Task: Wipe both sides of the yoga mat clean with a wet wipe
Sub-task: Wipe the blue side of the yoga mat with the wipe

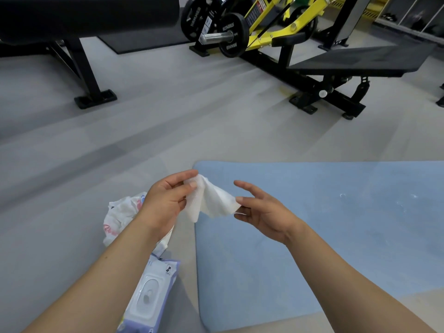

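- A white wet wipe is held in the air between both hands, above the near-left corner of the yoga mat.
- One edge of the wipe is pinched by the left hand, its thumb and fingers closed on the cloth.
- The opposite corner is pinched by the right hand between thumb and one finger; the other fingers are spread apart and nearly straight.
- The light blue mat is laid flat on the grey floor, with small pale specks seen towards its right part.
- A pack of wipes is lying on the floor just left of the mat, its lid closed.
- A crumpled white plastic bag is seen beyond the pack, partly hidden by the left forearm.
- Black benches and a yellow weight machine are stood at the far side.
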